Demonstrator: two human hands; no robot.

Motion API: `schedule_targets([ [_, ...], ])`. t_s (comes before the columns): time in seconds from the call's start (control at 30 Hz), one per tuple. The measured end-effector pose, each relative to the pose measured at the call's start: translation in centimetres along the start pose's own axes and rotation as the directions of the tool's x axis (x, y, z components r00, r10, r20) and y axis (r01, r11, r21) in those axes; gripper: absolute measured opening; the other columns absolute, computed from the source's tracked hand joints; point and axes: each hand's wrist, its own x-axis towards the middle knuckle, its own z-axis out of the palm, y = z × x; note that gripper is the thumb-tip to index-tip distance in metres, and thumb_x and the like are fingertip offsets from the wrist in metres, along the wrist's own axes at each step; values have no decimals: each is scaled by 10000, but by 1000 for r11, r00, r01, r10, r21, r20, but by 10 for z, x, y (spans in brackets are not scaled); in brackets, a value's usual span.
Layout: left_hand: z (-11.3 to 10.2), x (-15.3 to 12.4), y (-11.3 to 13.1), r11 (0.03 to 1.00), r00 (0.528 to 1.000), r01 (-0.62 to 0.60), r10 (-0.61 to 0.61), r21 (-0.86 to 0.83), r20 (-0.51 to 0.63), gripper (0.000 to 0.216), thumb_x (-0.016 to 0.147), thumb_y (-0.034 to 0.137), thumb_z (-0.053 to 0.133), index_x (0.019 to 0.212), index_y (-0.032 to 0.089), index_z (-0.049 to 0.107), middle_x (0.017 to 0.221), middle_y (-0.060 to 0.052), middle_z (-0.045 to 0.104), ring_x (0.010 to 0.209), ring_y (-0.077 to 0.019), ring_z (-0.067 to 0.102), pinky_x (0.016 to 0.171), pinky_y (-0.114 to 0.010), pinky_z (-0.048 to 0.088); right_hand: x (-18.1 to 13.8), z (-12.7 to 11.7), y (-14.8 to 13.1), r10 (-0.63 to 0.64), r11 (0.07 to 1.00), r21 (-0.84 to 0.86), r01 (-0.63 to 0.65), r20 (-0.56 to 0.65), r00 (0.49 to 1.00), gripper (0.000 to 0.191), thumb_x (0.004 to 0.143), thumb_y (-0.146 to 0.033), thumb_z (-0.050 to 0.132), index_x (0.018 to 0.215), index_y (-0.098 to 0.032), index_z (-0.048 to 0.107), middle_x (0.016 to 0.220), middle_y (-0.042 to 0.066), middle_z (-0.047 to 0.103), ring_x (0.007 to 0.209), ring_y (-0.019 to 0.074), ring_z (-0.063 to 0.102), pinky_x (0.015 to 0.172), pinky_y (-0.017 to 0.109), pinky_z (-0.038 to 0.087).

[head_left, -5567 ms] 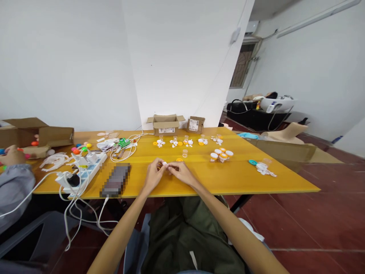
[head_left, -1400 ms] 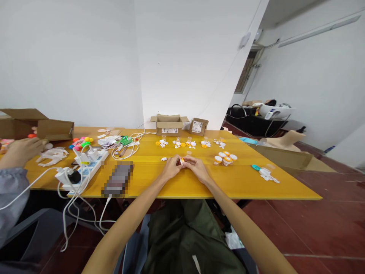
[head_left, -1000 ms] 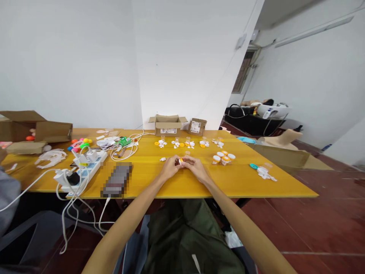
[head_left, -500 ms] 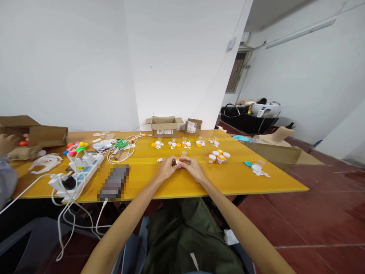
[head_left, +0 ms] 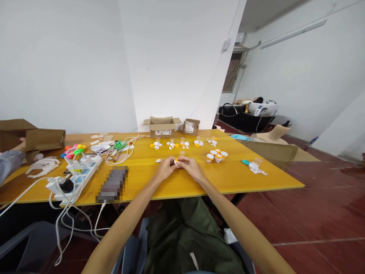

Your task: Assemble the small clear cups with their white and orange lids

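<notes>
My left hand (head_left: 166,167) and my right hand (head_left: 191,167) meet over the table, fingers closed around a small orange-and-white lid (head_left: 176,161). Fingers cover much of it, so its exact shape is hidden. Just behind my hands stands a small clear plastic cup (head_left: 182,153). Left of my left hand lies a small white piece (head_left: 158,161). To the right is a cluster of clear jars with orange-and-white lids (head_left: 217,155). Farther back, orange rings (head_left: 176,145), small white parts (head_left: 157,145) and clear cups lie in several groups.
Near the right edge of the wooden table (head_left: 228,179) lie a teal ring (head_left: 245,162) and white parts (head_left: 257,168). Cardboard boxes (head_left: 162,129) stand at the back. On the left are a power strip (head_left: 87,177), a pixelated phone (head_left: 112,184), coloured balls (head_left: 74,150) and another person's sleeve (head_left: 10,163).
The view has shifted slightly. My hands stay together on the lid, which has turned a little. At the left, the other person's hand has moved into the cardboard box.
</notes>
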Motion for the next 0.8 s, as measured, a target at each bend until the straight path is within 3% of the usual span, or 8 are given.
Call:
schedule_targets([
  [0.43, -1, 2, -6, 999, 1000, -3, 5, -43, 28, 199, 765, 351, 755, 845, 183, 684, 757, -11, 725, 717, -180, 669, 697, -296, 525, -1, 2, -8, -37, 999, -14, 38, 36, 999, 278, 638, -430, 809, 819, -221, 778, 871, 54, 773, 784, 220, 702, 786, 377, 580],
  [0.8, -2, 1, -5, 999, 1000, -24, 23, 21, 15, 144, 763, 299, 741, 825, 196, 661, 740, 4, 713, 712, -179, 658, 694, -294, 521, -1, 2, -5, -7, 1000, -3, 7, 8, 1000, 302, 636, -461, 808, 795, -207, 772, 820, 53, 765, 765, 226, 710, 781, 379, 585],
])
